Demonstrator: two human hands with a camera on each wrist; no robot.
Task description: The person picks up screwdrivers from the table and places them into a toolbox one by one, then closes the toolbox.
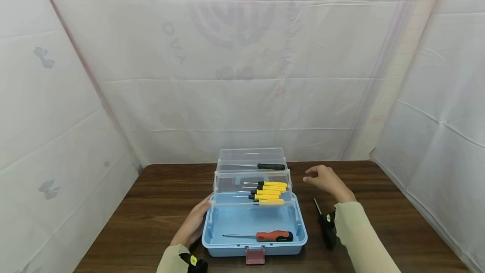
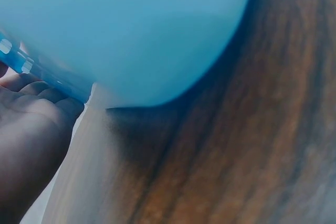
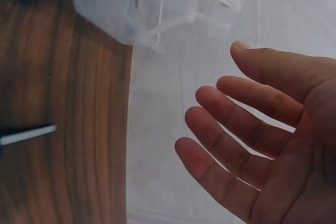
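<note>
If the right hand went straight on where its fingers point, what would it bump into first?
Most likely the right side of the clear trays raised over the blue box. The right hand's height is hard to judge, so it might pass above them.

A blue box (image 2: 157,35) is looking blurred and running off the left-wrist view's top edge (it is also hiding part of the left hand (image 2: 34,129))

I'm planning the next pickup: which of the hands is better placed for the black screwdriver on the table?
Probably the right hand: it's empty, and the black screwdriver lies on its side of the blue box. The left hand touches the box's opposite side.
</note>
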